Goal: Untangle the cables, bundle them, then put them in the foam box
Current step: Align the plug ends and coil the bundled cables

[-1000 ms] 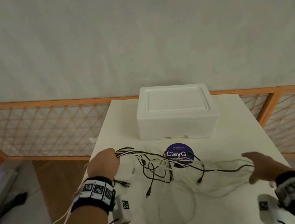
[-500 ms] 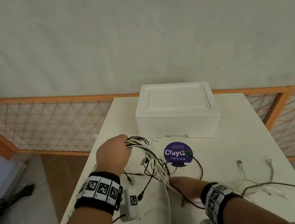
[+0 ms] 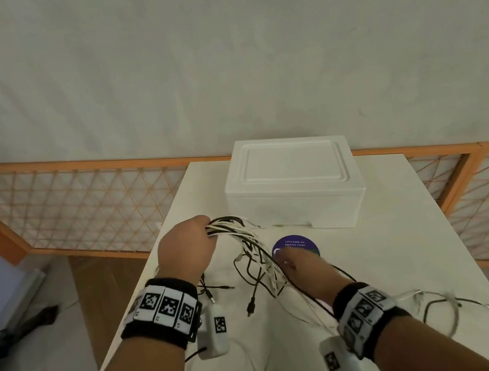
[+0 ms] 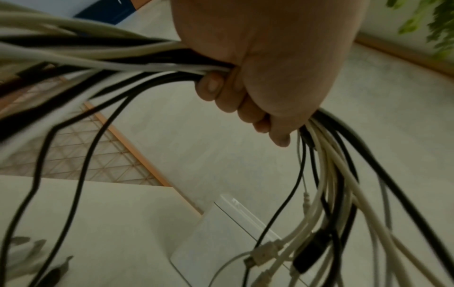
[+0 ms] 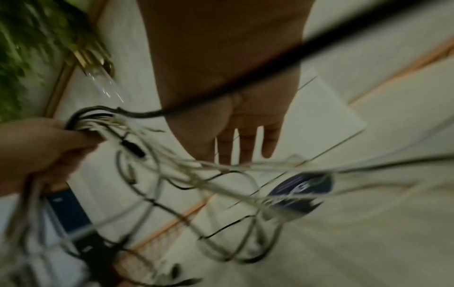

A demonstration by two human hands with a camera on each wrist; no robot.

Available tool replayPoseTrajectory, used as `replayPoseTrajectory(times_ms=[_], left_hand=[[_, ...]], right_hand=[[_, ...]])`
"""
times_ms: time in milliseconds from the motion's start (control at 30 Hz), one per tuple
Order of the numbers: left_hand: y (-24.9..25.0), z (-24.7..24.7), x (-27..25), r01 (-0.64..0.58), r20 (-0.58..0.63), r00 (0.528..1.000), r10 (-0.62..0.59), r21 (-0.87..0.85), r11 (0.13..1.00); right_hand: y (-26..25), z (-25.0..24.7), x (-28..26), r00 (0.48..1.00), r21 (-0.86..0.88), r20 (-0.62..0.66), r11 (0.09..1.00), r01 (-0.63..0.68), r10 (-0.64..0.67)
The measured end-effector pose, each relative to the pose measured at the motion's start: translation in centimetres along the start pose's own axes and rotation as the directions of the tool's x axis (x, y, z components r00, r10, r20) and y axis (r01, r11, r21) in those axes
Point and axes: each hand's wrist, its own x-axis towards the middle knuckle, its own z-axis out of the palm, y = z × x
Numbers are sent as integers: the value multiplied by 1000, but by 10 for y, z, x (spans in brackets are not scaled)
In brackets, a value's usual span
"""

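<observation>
My left hand is closed in a fist round a bunch of black and white cables, held above the table in front of the foam box. In the left wrist view the fingers curl round the cables, which hang down on both sides. My right hand reaches in among the hanging strands with straight fingers. White cables run across its fingertips and a black one crosses the palm. The white box has its lid on.
A round purple sticker lies on the white table in front of the box. Loose cable tails trail over the table's right front part. An orange lattice railing runs behind and beside the table.
My right hand has swept in from the table's right side to the strands below my left hand. The left hand has lifted the bunch toward the box.
</observation>
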Motion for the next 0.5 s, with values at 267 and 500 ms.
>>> replayPoseTrajectory(times_ms=[267, 500], left_hand=[[-22, -7, -1, 24, 10, 1000, -24, 27, 999], [-63, -16, 6, 155, -15, 988, -154, 21, 988]], right_hand=[[29, 46, 10, 955, -295, 244, 951, -93, 169], [176, -30, -24, 707, -225, -93, 677, -701, 701]])
